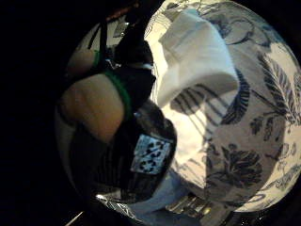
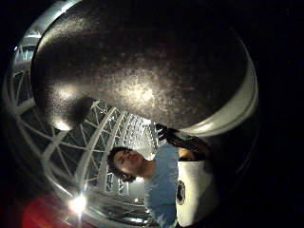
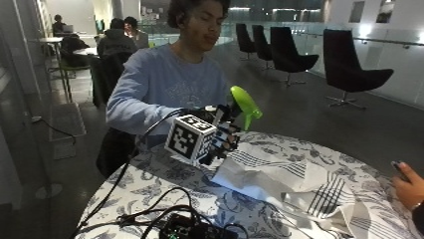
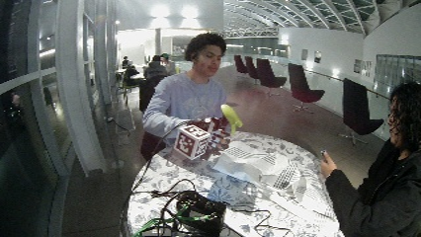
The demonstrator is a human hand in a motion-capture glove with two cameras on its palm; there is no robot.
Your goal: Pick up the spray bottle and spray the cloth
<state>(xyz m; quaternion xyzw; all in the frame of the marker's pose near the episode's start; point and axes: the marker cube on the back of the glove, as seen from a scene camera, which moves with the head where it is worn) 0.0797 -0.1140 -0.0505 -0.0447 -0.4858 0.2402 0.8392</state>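
Outside, hand (image 3: 222, 134) grips spray bottle (image 3: 244, 105); palm view shows cloth (image 1: 197, 66).

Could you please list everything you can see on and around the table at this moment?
spray bottle: one, green head showing, held up off the table above the cloth's near edge
cloth: one, white with dark stripes, lying rumpled on the table
tablecloth: one, white with dark floral print, covering the round table
black device: one, with cables, at the table's near edge
chairs: several, dark, on the floor behind
right hand: one, black glove, fingers curled round the spray bottle
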